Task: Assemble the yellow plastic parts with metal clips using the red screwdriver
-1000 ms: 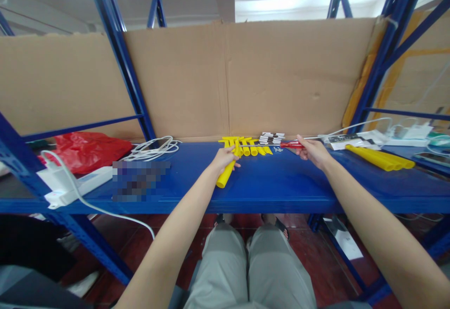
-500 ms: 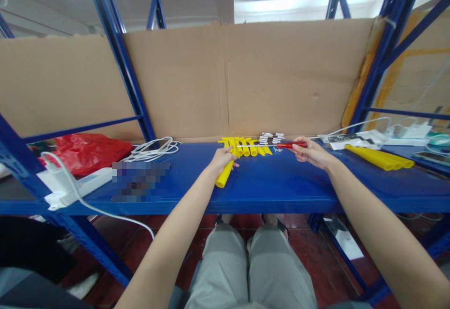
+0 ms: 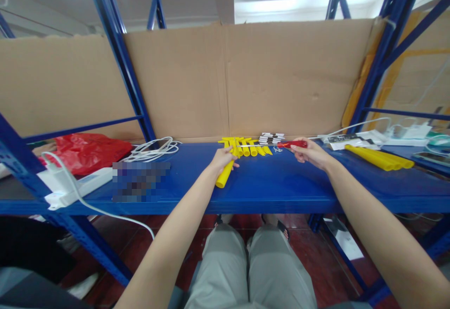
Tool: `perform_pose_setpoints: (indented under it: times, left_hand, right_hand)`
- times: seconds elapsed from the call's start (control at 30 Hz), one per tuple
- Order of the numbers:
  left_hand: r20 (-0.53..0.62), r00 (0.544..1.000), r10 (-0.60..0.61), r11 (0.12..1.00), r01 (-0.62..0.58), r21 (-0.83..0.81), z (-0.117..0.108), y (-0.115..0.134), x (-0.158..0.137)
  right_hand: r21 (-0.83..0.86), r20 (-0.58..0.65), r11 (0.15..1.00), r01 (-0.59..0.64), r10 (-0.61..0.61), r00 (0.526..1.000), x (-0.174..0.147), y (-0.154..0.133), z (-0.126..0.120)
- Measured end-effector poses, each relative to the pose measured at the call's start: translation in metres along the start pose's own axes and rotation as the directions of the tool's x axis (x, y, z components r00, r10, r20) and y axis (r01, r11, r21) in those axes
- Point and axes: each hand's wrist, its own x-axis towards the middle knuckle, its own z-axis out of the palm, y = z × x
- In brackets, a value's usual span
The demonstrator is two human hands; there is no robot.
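My left hand (image 3: 224,157) is closed around a yellow tube (image 3: 224,177), whose round lower end points toward me. In my right hand (image 3: 308,151) is a screwdriver (image 3: 291,144) with a red handle, held level. Its thin metal shaft runs left to the upper part of the tube, by my left fingers; the tip's exact contact is too small to make out. Just behind lie several yellow pieces (image 3: 252,148) in a row. Next to them is a stack of small white pieces with dark ends (image 3: 271,138), and tiny metal parts (image 3: 278,150) lie in front of the stack.
On the right rest long yellow tubes (image 3: 379,157), plastic packets (image 3: 346,141) and white cables. A red plastic bag (image 3: 92,153), a coiled white cable (image 3: 154,149) and a white power strip (image 3: 87,183) occupy the left. Cardboard (image 3: 183,84) walls off the back of the blue shelf (image 3: 274,187).
The screwdriver handle appears slightly turned in my right hand, which has barely shifted. My left hand and the yellow tube stay in place.
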Motion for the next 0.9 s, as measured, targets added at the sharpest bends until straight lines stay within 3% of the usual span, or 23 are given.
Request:
perform_pose_setpoints:
  times: [0.17, 0.4, 0.57, 0.73, 0.9]
  left_hand:
    - [0.007, 1.0, -0.002, 1.0, 0.002, 0.005, 0.0002, -0.0002, 0.0001]
    - [0.011, 1.0, 0.007, 1.0, -0.007, 0.004, 0.001, -0.0002, -0.0008]
    - [0.022, 1.0, 0.016, 1.0, -0.016, 0.008, 0.0012, 0.0, -0.0014]
    - [0.013, 1.0, 0.024, 1.0, -0.024, 0.005, 0.0015, -0.0011, -0.0007]
    - [0.018, 0.999, 0.027, 1.0, -0.027, 0.005, 0.0019, -0.0012, 0.0]
  right_hand:
    - [-0.085, -0.016, 0.995, 0.056, -0.057, 0.998, 0.002, 0.0019, -0.0012]
    - [-0.139, -0.152, 0.989, -0.057, 0.035, 0.988, 0.002, -0.0003, 0.0017]
    - [-0.137, -0.195, 0.988, -0.065, 0.038, 0.98, 0.0003, -0.0017, 0.0022]
    - [-0.139, -0.193, 0.983, -0.119, 0.091, 0.977, 0.0008, 0.0, 0.0012]
    - [-0.124, -0.155, 0.991, -0.06, 0.04, 0.987, 0.002, -0.001, 0.0023]
